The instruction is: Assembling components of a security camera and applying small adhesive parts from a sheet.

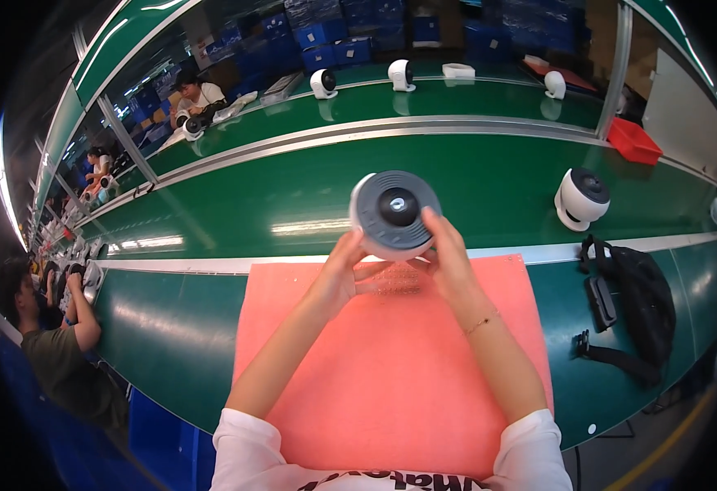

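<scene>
A round white security camera (395,214) with a grey ribbed face and a dark lens is up in front of me, its lens turned upward. My left hand (344,274) grips its lower left side, and my right hand (448,254) curls round its lower right side. Both hands hold it over the far edge of a pink mat (391,368), beside the green conveyor belt (277,188). The underside of the camera and some fingertips are hidden.
Another white camera (583,199) stands on the belt to the right. Near it lie a black bag (637,303) and a red tray (634,141). More cameras (323,83) stand on the far green surface. Co-workers (64,335) sit along the left. A metal rail (375,124) runs across behind the belt.
</scene>
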`<state>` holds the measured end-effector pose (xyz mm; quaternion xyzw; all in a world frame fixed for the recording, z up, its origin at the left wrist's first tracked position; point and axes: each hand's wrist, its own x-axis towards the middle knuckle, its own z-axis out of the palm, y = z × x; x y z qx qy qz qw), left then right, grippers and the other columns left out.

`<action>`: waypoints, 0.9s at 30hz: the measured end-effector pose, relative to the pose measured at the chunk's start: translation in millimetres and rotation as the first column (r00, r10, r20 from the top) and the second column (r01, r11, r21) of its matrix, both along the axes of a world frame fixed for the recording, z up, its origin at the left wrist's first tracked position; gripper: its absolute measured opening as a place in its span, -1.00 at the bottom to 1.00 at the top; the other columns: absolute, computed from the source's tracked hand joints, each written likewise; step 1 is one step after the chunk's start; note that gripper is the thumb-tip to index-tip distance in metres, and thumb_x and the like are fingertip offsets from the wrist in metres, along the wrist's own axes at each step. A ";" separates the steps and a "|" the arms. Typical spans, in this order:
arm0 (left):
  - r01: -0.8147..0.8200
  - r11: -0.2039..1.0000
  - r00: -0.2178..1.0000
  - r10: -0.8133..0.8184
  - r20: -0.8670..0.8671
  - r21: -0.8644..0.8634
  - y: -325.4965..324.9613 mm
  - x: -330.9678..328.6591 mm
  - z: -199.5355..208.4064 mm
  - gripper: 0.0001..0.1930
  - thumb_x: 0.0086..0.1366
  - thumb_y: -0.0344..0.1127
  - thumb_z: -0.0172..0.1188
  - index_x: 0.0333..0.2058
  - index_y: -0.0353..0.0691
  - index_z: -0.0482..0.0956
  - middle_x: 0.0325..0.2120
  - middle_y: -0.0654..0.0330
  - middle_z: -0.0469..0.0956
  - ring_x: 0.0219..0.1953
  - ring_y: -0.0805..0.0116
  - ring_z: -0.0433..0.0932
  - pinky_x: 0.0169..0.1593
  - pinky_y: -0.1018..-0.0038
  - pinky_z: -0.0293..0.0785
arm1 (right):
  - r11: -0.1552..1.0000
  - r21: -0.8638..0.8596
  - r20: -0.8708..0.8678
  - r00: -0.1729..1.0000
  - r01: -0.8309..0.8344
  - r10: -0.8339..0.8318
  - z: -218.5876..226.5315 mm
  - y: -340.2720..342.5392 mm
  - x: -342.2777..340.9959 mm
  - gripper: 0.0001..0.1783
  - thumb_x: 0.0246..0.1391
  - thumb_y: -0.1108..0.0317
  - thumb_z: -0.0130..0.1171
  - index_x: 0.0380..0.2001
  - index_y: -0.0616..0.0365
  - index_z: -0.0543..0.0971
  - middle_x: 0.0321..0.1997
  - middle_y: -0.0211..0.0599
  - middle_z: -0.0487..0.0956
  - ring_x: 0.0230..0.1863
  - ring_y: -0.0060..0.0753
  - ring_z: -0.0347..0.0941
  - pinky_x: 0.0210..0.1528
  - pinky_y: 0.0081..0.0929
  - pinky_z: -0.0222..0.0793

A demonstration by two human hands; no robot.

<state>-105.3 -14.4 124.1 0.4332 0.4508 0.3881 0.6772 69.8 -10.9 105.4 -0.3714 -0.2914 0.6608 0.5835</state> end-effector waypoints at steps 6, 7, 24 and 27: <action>0.328 0.942 0.907 -0.291 -0.306 0.076 -5.8 -9.5 -19.3 -0.54 0.29 -0.04 0.03 0.03 -0.24 0.38 -0.02 0.17 0.45 0.01 0.38 0.47 0.04 0.43 0.40 | 0.955 -0.106 -0.088 0.954 0.278 -0.288 -43.8 34.3 48.2 -0.23 0.03 -0.04 0.20 0.14 0.05 0.07 0.16 -0.14 0.22 0.10 -0.06 0.31 0.04 -0.04 0.35; 0.382 0.918 0.874 -0.322 -0.364 0.104 -6.6 -14.3 -27.8 -0.59 0.30 -0.11 0.06 0.00 -0.27 0.42 -0.05 0.17 0.48 -0.02 0.40 0.48 0.03 0.47 0.39 | 0.953 -0.054 -0.082 0.950 0.297 -0.300 -50.5 35.7 55.6 -0.12 0.00 -0.01 0.25 0.16 0.06 -0.08 0.18 -0.05 0.17 0.15 -0.04 0.28 0.10 -0.03 0.31; 0.503 0.641 0.731 0.042 -0.681 0.580 -32.1 -23.3 -93.6 -0.83 0.06 -0.39 0.18 -0.34 -0.26 0.59 -0.36 0.14 0.53 -0.38 0.22 0.56 -0.32 0.39 0.51 | 0.708 0.576 0.817 0.285 -0.409 -0.501 -76.6 -41.6 -42.9 -0.82 0.02 0.46 -0.04 -0.28 0.17 0.48 -0.38 -0.20 0.50 -0.35 -0.17 0.48 -0.32 -0.29 0.41; 0.462 0.611 0.787 0.052 -0.615 0.643 -31.8 -21.8 -92.0 -0.82 0.01 -0.37 0.20 -0.37 -0.28 0.59 -0.43 0.13 0.50 -0.44 0.18 0.52 -0.39 0.33 0.44 | 0.744 0.548 0.827 0.377 -0.382 -0.416 -70.1 -42.2 -40.1 -0.85 0.05 0.46 -0.05 -0.30 0.17 0.48 -0.39 -0.21 0.50 -0.35 -0.17 0.48 -0.34 -0.30 0.39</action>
